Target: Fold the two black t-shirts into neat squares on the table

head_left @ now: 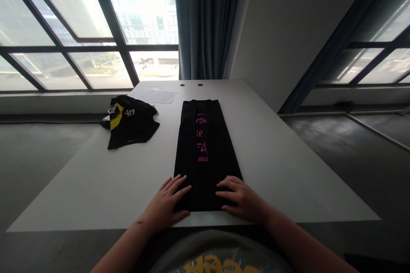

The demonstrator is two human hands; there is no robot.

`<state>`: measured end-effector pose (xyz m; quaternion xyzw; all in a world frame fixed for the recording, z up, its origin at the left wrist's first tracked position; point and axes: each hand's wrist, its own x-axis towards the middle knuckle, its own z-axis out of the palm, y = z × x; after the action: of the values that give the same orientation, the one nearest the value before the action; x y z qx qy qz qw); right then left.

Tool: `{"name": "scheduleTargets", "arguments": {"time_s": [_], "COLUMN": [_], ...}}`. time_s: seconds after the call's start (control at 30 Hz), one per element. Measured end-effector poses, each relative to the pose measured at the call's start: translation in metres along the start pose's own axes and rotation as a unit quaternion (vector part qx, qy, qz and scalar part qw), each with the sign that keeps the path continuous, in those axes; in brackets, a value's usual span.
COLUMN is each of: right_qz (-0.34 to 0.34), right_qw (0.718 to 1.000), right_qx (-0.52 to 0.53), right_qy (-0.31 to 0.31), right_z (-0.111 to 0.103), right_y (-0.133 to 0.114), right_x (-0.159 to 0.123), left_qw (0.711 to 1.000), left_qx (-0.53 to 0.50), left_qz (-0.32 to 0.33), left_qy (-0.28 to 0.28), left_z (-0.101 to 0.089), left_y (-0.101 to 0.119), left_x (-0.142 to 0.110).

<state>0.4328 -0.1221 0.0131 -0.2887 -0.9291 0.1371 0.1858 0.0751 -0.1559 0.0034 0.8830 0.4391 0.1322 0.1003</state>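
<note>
A black garment with pink lettering [211, 136] lies folded into a long narrow strip on the white table, its near end close to the table's front edge. It looks like a folded T-shirt, though the folds hide its full shape. My left hand [168, 202] rests on its near left corner, fingers spread and lying flat. On the near right side, my right hand [240, 198] lies on the cloth with its fingers apart and slightly bent. Neither hand grips the fabric.
A crumpled black garment with yellow and white print [133, 121] lies at the table's left side. Behind it are sheets of paper [156, 94]. Two round holes show near the far edge of the white table [282, 179]. A blue curtain [205, 21] hangs beyond.
</note>
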Motion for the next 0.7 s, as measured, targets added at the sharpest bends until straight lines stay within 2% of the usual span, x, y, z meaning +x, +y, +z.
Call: {"name": "scheduleTargets", "arguments": {"time_s": [0.13,0.27,0.5,0.7], "right_qz": [-0.015,-0.003,0.038,0.038], "right_qw": [0.997,0.994,0.99,0.986], "right_qx": [-0.027,-0.044,-0.056,-0.073], "right_qy": [0.075,0.096,0.12,0.143], "right_z": [0.003,-0.001,-0.003,-0.005], "right_y": [-0.006,-0.009,0.001,-0.002], "right_x": [-0.017,-0.031,-0.059,-0.069], "left_qw": [1.0,1.0,0.999,0.999], "left_qx": [-0.004,-0.008,-0.012,-0.005], "left_qz": [0.006,0.01,-0.006,-0.002], "left_qy": [0.012,0.028,0.033,0.041], "left_z": [-0.002,-0.003,-0.001,0.0], "left_y": [-0.004,-0.003,-0.005,-0.006], "left_x": [0.0,-0.001,-0.005,-0.01]}}
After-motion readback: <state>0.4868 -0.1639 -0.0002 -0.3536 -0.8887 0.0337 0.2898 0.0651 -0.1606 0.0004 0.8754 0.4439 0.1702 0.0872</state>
